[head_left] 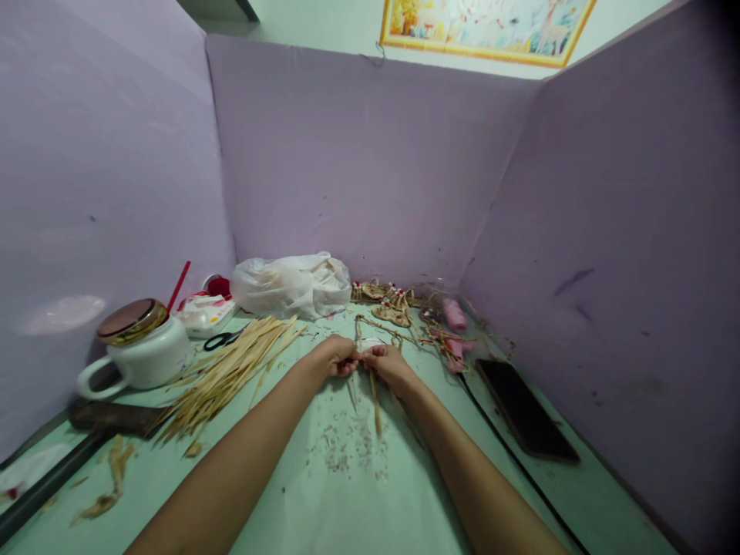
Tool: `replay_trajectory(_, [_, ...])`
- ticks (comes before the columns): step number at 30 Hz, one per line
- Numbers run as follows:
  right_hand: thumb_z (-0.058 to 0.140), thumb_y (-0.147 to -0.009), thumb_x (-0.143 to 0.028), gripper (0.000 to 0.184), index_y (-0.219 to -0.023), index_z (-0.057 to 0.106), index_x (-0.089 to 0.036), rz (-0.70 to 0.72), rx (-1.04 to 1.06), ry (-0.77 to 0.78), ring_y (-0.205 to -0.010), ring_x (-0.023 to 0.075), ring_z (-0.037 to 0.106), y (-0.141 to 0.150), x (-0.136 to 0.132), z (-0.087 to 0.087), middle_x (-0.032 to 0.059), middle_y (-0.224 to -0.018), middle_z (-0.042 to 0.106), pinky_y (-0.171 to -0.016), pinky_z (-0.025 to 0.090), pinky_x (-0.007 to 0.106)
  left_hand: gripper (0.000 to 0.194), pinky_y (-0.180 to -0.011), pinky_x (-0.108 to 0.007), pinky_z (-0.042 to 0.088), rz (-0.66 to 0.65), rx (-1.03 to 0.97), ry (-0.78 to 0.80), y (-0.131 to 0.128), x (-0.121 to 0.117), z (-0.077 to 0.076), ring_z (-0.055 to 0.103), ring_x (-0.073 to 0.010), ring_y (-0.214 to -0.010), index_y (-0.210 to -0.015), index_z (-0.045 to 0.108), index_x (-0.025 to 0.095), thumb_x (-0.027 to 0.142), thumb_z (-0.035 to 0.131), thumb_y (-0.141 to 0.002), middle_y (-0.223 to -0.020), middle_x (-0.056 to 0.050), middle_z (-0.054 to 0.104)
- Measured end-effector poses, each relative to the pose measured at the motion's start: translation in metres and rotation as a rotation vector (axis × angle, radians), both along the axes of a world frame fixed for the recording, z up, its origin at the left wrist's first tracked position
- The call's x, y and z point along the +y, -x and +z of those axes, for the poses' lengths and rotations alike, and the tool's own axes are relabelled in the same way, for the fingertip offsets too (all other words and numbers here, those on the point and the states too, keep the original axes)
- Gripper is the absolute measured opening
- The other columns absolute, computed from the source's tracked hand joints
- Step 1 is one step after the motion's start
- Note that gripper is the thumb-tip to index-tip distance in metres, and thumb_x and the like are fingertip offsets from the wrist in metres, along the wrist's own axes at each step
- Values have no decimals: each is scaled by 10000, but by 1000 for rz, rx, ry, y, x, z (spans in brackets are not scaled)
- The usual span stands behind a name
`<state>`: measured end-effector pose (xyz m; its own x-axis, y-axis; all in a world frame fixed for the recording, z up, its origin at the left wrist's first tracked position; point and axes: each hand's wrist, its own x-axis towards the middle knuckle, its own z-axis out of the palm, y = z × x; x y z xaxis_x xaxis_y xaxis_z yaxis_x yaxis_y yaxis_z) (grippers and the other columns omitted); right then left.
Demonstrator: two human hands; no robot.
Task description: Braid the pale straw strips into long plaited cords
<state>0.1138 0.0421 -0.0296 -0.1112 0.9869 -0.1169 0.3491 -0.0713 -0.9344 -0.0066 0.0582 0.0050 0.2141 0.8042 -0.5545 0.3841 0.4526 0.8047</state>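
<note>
My left hand (340, 356) and my right hand (386, 362) meet near the middle of the table, both with fingers pinched together. Between them they grip thin straw strands, and one straw strip (376, 408) hangs down toward me below my right hand. From the hands a twisted straw cord (358, 327) runs up and away over the table. The exact spot where the fingertips press is too small to make out. Left of my left hand lies a fanned bundle of flat straw strips (225, 378).
At the left stand a white mug (153, 358) with a lid and a hammer (109, 420). Scissors (223, 339) lie by the straw, a white plastic bag (294, 285) behind. To the right are woven straw pieces (393, 312), pink thread (454, 314), a phone (526, 408) and a black cable (509, 455).
</note>
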Motion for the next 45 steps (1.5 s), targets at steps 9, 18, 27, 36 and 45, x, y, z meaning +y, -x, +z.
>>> replay_trajectory(9, [452,-650,-115,148,-622,597,-116,93,-630,-450,-564,100,437,-2,-6,3,43,-600,586,-510,272,199,160,-336,-173,188,44,121,-61,0,-4,-6,284,-36,-293,-465,476,123,134,578,-587,-318,36,358])
replay_trajectory(18, [526,-583,-192,156,-581,653,-102,-77,-675,-173,-521,125,492,-1,-14,28,56,-525,581,-447,258,211,143,-325,-164,184,122,46,-93,-8,-7,-8,303,-41,-296,-455,436,126,78,541,-540,-326,30,375])
replay_trajectory(27, [537,-639,-290,196,-582,627,-126,66,-444,-76,-396,94,478,5,-20,23,22,-446,560,-405,306,189,198,-305,-127,153,31,-110,5,11,-2,-7,256,-10,-281,-464,375,141,116,515,-602,-341,53,339])
replay_trajectory(36, [530,-618,-194,82,-581,567,-130,-149,-173,-97,-417,69,433,-4,-8,25,-8,-477,532,-406,295,173,123,-316,-138,84,-82,-183,42,18,8,-11,219,0,-281,-531,452,123,157,554,-591,-365,75,312])
replay_trajectory(45, [513,-634,-168,152,-487,492,-142,-87,-1,97,-308,38,203,7,-8,9,-65,-325,326,-340,123,199,116,-334,-185,177,-154,205,-163,12,-5,-1,280,-50,-286,-448,449,136,150,510,-546,-315,38,340])
